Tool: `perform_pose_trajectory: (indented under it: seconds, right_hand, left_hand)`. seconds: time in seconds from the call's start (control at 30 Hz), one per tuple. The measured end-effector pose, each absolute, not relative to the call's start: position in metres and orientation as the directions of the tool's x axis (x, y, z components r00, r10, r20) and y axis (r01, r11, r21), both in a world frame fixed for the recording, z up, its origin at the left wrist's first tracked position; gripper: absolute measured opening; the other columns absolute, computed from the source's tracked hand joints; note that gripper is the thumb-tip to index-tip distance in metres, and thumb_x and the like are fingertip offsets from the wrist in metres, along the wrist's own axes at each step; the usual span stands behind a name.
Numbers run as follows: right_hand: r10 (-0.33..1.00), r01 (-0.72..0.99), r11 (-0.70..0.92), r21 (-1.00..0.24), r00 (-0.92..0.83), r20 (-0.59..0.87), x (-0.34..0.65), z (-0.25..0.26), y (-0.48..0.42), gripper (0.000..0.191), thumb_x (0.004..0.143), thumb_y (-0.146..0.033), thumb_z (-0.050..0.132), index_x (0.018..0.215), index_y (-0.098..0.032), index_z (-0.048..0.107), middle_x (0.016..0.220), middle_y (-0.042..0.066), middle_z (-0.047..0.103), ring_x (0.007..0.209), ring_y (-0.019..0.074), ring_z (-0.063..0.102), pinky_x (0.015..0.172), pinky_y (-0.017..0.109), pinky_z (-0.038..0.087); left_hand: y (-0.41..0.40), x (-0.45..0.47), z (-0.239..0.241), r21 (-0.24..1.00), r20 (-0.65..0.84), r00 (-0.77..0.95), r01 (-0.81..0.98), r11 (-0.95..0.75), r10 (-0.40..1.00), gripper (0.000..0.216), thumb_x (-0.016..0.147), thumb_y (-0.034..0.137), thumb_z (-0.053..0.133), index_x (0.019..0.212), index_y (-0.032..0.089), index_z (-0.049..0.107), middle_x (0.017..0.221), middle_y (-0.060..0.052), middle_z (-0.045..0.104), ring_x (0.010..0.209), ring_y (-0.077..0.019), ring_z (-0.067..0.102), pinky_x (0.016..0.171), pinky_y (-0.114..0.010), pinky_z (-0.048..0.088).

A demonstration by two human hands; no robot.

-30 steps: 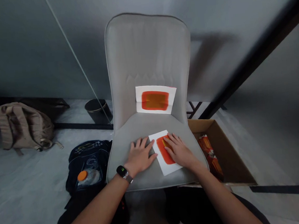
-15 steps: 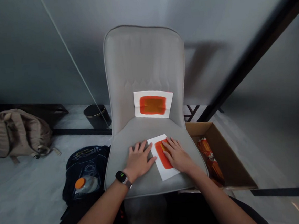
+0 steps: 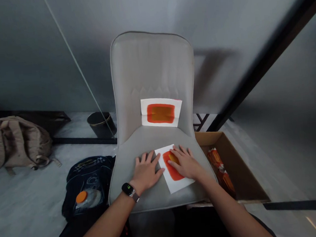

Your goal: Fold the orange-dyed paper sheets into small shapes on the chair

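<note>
beside, cardboard box (image 3: 242, 179) holds orange packets (image 3: 220, 168).

White sheet (image 3: 176, 177) with an orange-red patch — another (image 3: 161, 112) likewise, brownish centre; pale grey chair (image 3: 151, 68); beige backpack (image 3: 17, 142); brown cardboard box (image 3: 241, 174).

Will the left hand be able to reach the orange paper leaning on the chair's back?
Probably yes. The left hand lies flat on the seat, and only bare cushion lies between it and the leaning paper.
</note>
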State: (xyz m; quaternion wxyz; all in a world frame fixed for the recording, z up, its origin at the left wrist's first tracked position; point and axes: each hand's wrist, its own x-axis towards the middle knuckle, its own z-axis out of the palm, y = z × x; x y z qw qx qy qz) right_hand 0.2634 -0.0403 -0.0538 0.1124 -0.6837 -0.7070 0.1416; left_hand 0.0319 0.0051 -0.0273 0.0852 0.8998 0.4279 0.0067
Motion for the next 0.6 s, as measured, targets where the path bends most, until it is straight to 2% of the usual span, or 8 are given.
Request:
perform_pose_trajectory:
  seconds: [0.27, 0.43, 0.6]
  right_hand:
    - [0.996, 0.926, -0.053, -0.373, 0.022, -0.087, 0.255, -0.043, -0.009, 0.07, 0.104, -0.062, 0.039, 0.159, -0.019, 0.041, 0.162, 0.017, 0.043, 0.156, 0.0398, 0.025, 0.123, 0.071, 0.013]
    - [0.995, 0.936, -0.049, -0.349, 0.014, -0.1, 0.256, -0.041, -0.028, 0.077, 0.103, -0.066, 0.036, 0.16, -0.015, 0.038, 0.161, 0.021, 0.043, 0.156, 0.0408, 0.025, 0.123, 0.072, 0.01]
    - [0.994, 0.945, -0.073, -0.32, 0.041, -0.105, 0.256, -0.032, -0.061, 0.079, 0.101, -0.066, 0.039, 0.16, -0.013, 0.037, 0.155, 0.024, 0.05, 0.154, 0.04, 0.03, 0.124, 0.069, 0.01]
  left_hand:
    - [0.007, 0.032, -0.025, 0.156, -0.07, 0.637, 0.767, -0.622, 0.767, 0.067, 0.101, 0.062, 0.042, 0.159, 0.029, 0.043, 0.163, -0.012, 0.042, 0.139, -0.0431, 0.042, 0.106, -0.063, 0.036]
    - [0.009, 0.032, -0.023, 0.153, -0.075, 0.644, 0.762, -0.629, 0.761, 0.067, 0.1, 0.063, 0.041, 0.158, 0.03, 0.044, 0.162, -0.013, 0.043, 0.138, -0.0436, 0.042, 0.105, -0.063, 0.037]
    - [0.013, 0.034, -0.02, 0.163, -0.103, 0.636, 0.77, -0.617, 0.765, 0.065, 0.099, 0.063, 0.043, 0.156, 0.031, 0.046, 0.16, -0.013, 0.044, 0.137, -0.0433, 0.044, 0.104, -0.062, 0.037]
